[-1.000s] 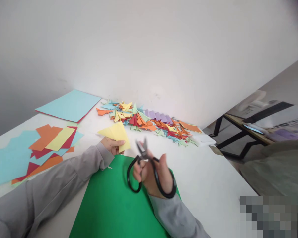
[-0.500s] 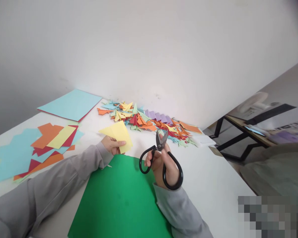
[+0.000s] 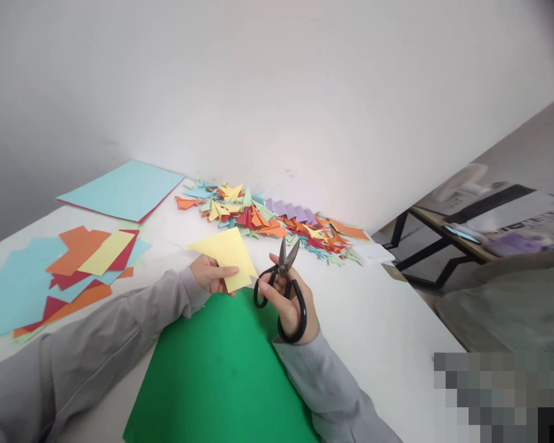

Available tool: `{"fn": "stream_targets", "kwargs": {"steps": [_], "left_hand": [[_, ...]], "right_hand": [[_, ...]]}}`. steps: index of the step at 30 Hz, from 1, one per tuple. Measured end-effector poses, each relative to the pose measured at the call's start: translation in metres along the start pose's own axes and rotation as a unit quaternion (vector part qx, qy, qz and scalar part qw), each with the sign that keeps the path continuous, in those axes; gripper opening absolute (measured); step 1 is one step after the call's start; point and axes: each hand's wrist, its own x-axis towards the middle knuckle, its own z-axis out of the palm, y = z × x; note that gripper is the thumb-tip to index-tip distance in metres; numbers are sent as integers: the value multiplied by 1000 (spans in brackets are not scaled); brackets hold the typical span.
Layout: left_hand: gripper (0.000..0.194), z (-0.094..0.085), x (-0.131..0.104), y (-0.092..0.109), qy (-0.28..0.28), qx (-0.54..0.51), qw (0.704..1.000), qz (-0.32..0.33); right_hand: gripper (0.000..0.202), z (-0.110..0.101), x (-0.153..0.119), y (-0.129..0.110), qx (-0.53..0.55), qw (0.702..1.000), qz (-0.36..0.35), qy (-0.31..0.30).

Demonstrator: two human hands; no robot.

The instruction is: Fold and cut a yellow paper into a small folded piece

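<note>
A piece of yellow paper (image 3: 235,252) is pinched in my left hand (image 3: 212,275), thumb on top, above the far end of a green sheet (image 3: 212,369). My right hand (image 3: 300,301) holds black-handled scissors (image 3: 284,268), their blades parted and pointing up and away from me. The thumb and a finger of my right hand come up to the lower right corner of the yellow paper; whether they grip it, I cannot tell. The blades stand just right of the paper, apart from it.
Along the wall lies a heap of small folded paper pieces (image 3: 253,218) in many colours. Cut paper sheets (image 3: 87,246) overlap on the left, with a large light blue sheet (image 3: 124,191) behind them. A black-framed table (image 3: 425,264) stands off to the right.
My right hand has moved left with the scissors, up to the yellow paper's corner, and the blades have narrowed a little. The yellow paper has turned slightly in my left hand.
</note>
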Motion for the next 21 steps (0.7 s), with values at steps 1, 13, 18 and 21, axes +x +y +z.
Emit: {"fn": "stream_targets", "kwargs": {"steps": [1,13,18,21], "left_hand": [[37,1,-1,0,-8,7,1000,-4],[36,7,-5,1,-2,43,999,-7],[32,-3,1,10,114,43,989,82],[26,-14,5,19,197,95,968,121]], "right_hand": [[49,0,0,1,-4,1000,-2,2],[42,0,2,1,0,1000,-18,21],[45,-7,7,5,48,998,-19,41],[48,-11,10,10,99,994,-4,44]]}}
